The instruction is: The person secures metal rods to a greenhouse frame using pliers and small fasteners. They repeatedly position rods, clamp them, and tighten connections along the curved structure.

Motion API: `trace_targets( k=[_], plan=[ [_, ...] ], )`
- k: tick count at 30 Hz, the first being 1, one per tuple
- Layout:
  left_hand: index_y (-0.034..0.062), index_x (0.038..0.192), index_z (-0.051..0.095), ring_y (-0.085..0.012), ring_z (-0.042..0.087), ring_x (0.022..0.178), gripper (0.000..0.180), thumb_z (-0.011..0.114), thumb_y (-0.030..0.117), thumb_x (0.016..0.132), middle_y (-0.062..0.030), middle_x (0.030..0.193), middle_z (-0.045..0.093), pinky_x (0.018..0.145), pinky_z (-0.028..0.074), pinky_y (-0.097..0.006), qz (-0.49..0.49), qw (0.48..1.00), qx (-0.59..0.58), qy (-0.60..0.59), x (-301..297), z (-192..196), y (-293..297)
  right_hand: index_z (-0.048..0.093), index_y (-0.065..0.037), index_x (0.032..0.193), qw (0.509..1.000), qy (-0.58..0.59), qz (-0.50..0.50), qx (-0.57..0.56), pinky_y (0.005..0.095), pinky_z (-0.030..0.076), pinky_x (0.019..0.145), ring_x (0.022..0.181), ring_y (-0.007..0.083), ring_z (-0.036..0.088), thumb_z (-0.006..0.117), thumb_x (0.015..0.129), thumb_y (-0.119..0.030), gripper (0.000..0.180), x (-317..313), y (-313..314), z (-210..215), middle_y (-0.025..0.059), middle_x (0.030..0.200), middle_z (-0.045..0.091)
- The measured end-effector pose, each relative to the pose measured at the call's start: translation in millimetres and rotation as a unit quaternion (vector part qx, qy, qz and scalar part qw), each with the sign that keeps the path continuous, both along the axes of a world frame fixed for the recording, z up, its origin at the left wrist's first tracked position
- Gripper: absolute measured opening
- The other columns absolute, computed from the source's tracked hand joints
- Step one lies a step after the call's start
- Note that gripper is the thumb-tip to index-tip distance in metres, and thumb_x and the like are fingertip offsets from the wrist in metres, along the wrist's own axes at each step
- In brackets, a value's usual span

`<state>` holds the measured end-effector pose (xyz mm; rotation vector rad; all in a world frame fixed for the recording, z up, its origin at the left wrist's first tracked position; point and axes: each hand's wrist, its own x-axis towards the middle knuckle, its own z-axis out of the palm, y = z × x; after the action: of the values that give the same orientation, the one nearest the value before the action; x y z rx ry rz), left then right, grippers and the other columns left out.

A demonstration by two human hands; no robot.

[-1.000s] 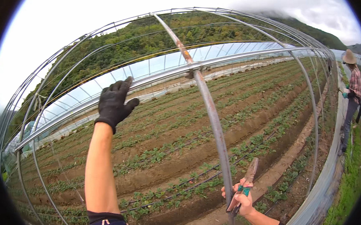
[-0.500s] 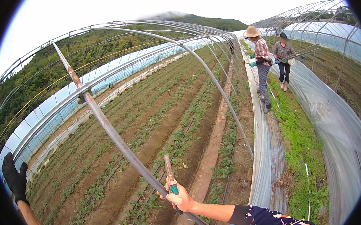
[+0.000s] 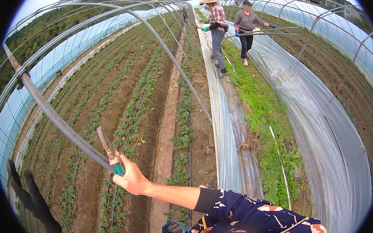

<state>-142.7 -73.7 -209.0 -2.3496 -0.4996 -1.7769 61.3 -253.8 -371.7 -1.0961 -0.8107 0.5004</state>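
My right hand [image 3: 132, 177], bare, is closed around a short tool with a teal band and a rusty, blunt upper end [image 3: 105, 141]. The same hand lies against the curved grey metal pipe [image 3: 66, 125], and its fingers appear to wrap it too; the grip is partly hidden. That pipe rises up and left to a rusty stretch, where it crosses a horizontal rail [image 3: 74, 30] at a dark clamp [image 3: 19, 79]. At the far left, my left hand [image 3: 33, 200] in a black glove is raised with fingers apart, holding nothing.
Low crop rows [image 3: 136, 107] run beneath the bare hoop frame. To the right lie bunched plastic sheeting [image 3: 297, 87] and a green weedy strip [image 3: 255, 107]. A person in a straw hat [image 3: 217, 27] stands there; another [image 3: 245, 30] carries long rods. An open blue-edged container [image 3: 163, 230] sits below my right arm.
The view has swung right and down, so the pipe and workers appear farther left. My left hand's fingers are spread wider. My right hand keeps its grip.
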Motion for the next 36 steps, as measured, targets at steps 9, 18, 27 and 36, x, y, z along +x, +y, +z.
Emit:
trace_targets(
  k=[9,18,27,36],
  plan=[
    [0.0013,0.131,0.048,-0.0234,0.059,0.105,0.044,0.05,0.03,0.099,-0.0126,0.115,0.059,0.088,0.05,-0.036,-0.405,0.739,-0.538,0.011,144.5,-39.9,-23.1,0.044,0.002,0.109,0.996,0.007,-0.054,0.073,0.0326,0.044,0.068,0.074,0.0152,0.05,0.058,0.076,-0.011,0.038,-4.3,6.1,-9.3,0.0097,0.08,0.049],
    [0.0056,0.108,0.055,-0.0127,0.053,0.067,0.026,0.062,0.025,0.092,0.0008,0.075,0.049,0.067,0.05,-0.03,-0.442,0.668,-0.595,-0.066,167.2,-50.8,-17.2,0.044,0.005,0.108,0.994,-0.015,-0.053,0.093,0.032,0.044,0.079,0.082,0.0172,0.052,0.057,0.074,-0.007,0.038,-4.6,13.4,-17.8,0.0147,0.088,0.052],
    [0.0075,0.109,0.05,-0.0129,0.05,0.057,0.025,0.058,0.026,0.094,-0.0001,0.072,0.046,0.054,0.046,-0.03,-0.404,0.692,-0.586,-0.116,170.9,-53.5,-35.9,0.042,0.001,0.114,0.996,0.021,0.047,0.077,0.0333,0.041,0.074,0.078,0.0189,0.046,0.056,0.077,-0.012,0.041,3.9,8.6,-16.3,0.0138,0.085,0.046],
    [0.0084,0.106,0.054,-0.0056,0.042,0.036,0.022,0.049,0.028,0.099,0.0054,0.06,0.049,0.03,0.038,-0.022,-0.277,0.75,-0.533,-0.278,177.5,-64.7,-63.1,0.037,-0.004,0.119,0.912,0.139,0.37,0.108,0.0319,0.04,0.081,0.086,0.0129,0.045,0.051,0.081,-0.014,0.042,30.5,11.1,-54.7,0.0057,0.099,0.039]
  ],
)
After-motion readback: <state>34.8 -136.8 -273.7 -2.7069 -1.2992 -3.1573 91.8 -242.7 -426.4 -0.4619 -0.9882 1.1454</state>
